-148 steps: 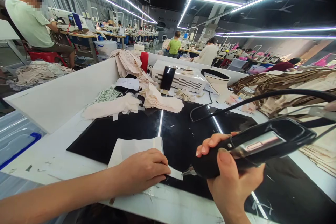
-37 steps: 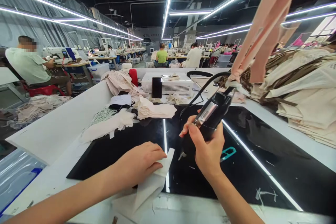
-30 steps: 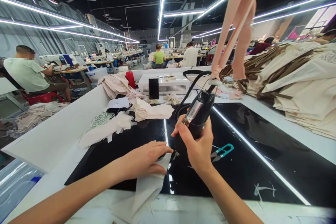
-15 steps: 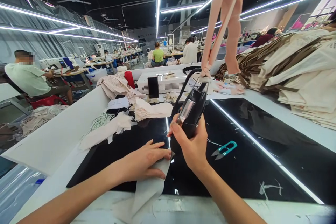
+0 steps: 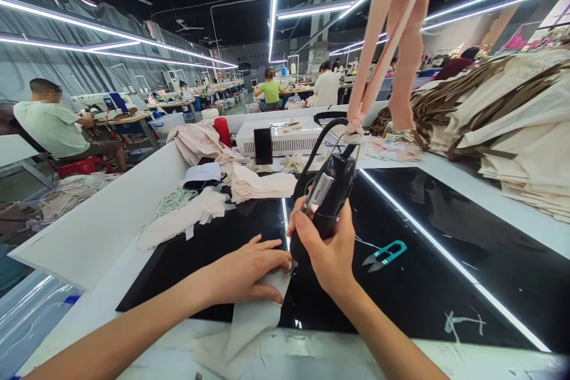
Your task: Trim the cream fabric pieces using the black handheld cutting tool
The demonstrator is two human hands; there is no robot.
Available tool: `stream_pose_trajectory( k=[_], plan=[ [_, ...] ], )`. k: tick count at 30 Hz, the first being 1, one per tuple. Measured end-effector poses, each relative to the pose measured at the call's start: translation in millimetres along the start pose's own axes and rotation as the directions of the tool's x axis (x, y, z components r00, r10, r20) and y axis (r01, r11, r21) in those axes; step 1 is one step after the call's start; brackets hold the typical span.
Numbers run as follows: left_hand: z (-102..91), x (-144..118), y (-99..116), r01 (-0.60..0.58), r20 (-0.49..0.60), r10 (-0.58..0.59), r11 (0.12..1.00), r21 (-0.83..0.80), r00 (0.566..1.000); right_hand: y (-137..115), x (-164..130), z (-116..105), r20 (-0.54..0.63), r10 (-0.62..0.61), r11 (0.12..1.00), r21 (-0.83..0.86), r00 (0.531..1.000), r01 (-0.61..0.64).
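A long sewing hall runs back under strip lights, with people seated at sewing machines. In front lies a white counter [image 5: 111, 303] topped by a glossy black mat [image 5: 414, 273]. The left hand [image 5: 243, 270] lies flat, fingers spread, pressing a pale fabric piece [image 5: 256, 317] that hangs over the near edge of the counter. The right hand [image 5: 327, 252] is wrapped around a black corded hand tool [image 5: 327, 196], held nearly upright with its tip down at the top corner of the fabric piece, just beside the left fingertips. Teal thread snips [image 5: 385, 252] lie on the mat near the right hand. Farther back sit folded cream cloth pieces [image 5: 260, 185], a coil of white cord [image 5: 173, 200], a white box-shaped machine [image 5: 280, 138] and a red spool [image 5: 222, 129]. A tall stack of cream garments [image 5: 516, 136] fills the right side. A clear plastic bin [image 5: 27, 314] at the lower left shows a blue rim; its contents cannot be made out.
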State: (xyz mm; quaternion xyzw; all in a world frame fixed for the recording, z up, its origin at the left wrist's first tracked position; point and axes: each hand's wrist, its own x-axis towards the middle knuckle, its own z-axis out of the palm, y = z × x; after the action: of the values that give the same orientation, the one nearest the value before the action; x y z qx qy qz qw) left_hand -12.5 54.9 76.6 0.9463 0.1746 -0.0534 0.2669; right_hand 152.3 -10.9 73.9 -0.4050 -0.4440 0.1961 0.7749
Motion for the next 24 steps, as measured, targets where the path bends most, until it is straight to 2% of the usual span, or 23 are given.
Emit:
stream_pose_trajectory(
  k=[7,14,20,24],
  plan=[
    [2.8,-0.4,-3.2,-0.028,-0.024,0.028,0.999,-0.018,0.999,-7.2,-7.7,1.2,0.006,0.028,0.996,0.083,1.000,-0.028],
    [4.5,0.9,-8.1,-0.059,-0.034,0.058,0.998,-0.028,0.998,-7.4,-12.5,1.9,0.000,0.042,0.999,0.020,0.999,-0.042],
    [2.1,0.9,-8.5,-0.084,-0.011,0.083,0.996,-0.015,0.996,-15.0,-15.0,3.4,0.017,0.064,0.988,0.138,0.998,-0.066],
    [1.0,1.1,-7.5,-0.082,0.000,0.082,0.997,-0.005,0.997,-18.2,-17.4,5.1,0.030,0.067,0.985,0.157,0.997,-0.071]
  ],
)
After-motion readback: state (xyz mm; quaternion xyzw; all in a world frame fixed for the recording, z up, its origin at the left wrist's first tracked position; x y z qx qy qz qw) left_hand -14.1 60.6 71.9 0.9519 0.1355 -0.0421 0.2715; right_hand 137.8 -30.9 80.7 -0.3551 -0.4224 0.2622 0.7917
